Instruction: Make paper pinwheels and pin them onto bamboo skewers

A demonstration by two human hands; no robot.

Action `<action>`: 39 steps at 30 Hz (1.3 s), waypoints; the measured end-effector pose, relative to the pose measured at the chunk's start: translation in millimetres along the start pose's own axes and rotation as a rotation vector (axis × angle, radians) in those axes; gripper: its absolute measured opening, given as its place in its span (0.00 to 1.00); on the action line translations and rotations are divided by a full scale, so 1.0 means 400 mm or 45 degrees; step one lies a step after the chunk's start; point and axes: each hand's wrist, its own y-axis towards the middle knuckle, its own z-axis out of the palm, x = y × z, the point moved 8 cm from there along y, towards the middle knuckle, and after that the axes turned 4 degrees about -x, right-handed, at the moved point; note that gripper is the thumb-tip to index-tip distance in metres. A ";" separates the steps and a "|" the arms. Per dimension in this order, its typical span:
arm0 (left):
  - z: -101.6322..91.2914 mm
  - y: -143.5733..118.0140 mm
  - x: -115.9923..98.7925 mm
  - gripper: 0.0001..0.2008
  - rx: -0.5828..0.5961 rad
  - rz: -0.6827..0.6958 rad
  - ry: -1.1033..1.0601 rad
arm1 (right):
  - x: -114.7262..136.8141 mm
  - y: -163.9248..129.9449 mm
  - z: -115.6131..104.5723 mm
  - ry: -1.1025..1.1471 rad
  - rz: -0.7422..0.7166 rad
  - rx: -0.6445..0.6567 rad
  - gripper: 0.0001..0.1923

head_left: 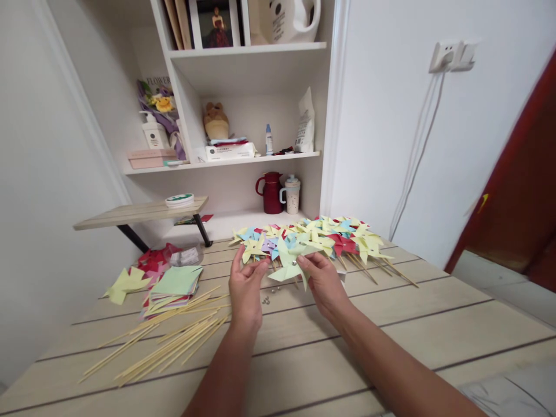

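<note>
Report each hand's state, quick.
Left hand: partly open, nothing visibly held.
Right hand: closed, fingers pinching the pale green paper pinwheel.

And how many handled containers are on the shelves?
3: a white jug on the top visible shelf; a dark red pitcher and speckled cup on the bottom shelf. Others may be hidden.

On the table (299,370), sticks (171,349) lie before paper sheets (178,281), left of pinwheels (321,240).

From the person's head, the one view faces forward and down across the table (304,370), near behind the left hand (245,292) and right hand (326,285), past its far edge to the shelves (243,69).
</note>
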 end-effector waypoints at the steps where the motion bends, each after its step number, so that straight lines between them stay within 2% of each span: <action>1: 0.002 -0.002 -0.005 0.45 0.000 0.004 0.008 | 0.001 -0.001 0.001 -0.002 -0.002 0.006 0.18; 8: 0.016 -0.011 -0.008 0.38 0.042 -0.032 0.045 | 0.003 -0.004 0.006 -0.014 0.006 0.020 0.16; 16: 0.007 -0.004 -0.012 0.22 -0.001 0.000 0.105 | -0.003 0.000 0.001 -0.007 0.017 0.011 0.16; 21: 0.030 -0.012 -0.009 0.31 0.169 0.015 0.207 | 0.001 -0.001 0.009 0.048 -0.022 0.054 0.15; 23: 0.034 -0.016 -0.005 0.32 0.194 0.042 0.280 | 0.000 0.001 0.009 0.057 -0.037 0.062 0.15; 28: 0.045 -0.012 0.038 0.27 0.329 -0.023 0.373 | 0.002 0.004 0.000 -0.036 -0.122 0.038 0.15; 30: 0.040 -0.004 0.048 0.24 0.337 -0.029 0.407 | 0.009 0.001 0.002 -0.111 -0.177 0.055 0.14; 34: 0.029 0.003 0.037 0.20 0.284 0.014 0.397 | 0.031 -0.012 0.021 -0.220 -0.326 0.166 0.09; 39: 0.057 -0.016 0.016 0.15 0.368 0.022 0.331 | 0.047 -0.023 0.033 -0.249 -0.402 0.218 0.05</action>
